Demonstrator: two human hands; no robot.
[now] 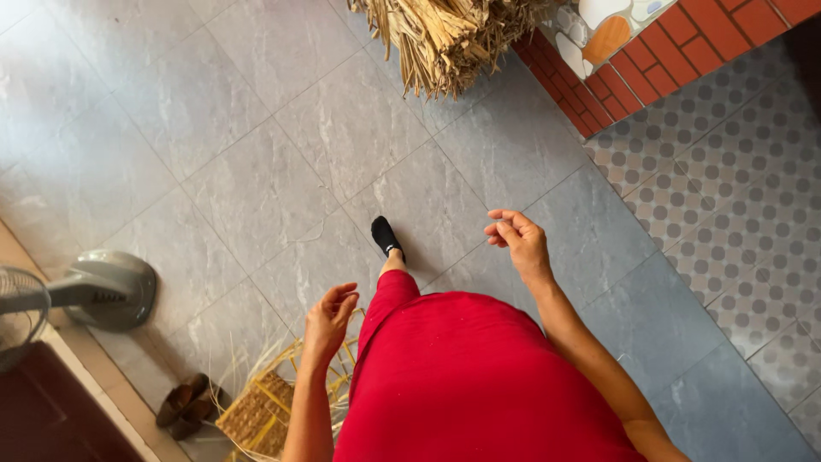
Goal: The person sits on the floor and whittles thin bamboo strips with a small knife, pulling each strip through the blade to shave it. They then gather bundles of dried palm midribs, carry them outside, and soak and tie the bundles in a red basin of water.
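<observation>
I stand on a grey tiled floor in red clothes, one foot in a black sock (386, 237) stepped forward. My left hand (328, 320) hangs in front of me with curled, loosely spread fingers and holds nothing. My right hand (518, 239) is raised a little further out, fingers bent and apart, also with nothing in it. A partly woven straw mat or basket (256, 415) with loose yellow strands lies on the floor just below my left hand. A pile of dried palm leaves (445, 38) lies ahead at the top of the view.
A standing fan's grey base (107, 289) and cage (19, 308) are at the left. A pair of brown shoes (186, 404) lies beside the woven piece. A red brick wall base (658, 60) runs at the upper right, with dotted grey tiles (727, 197) beyond.
</observation>
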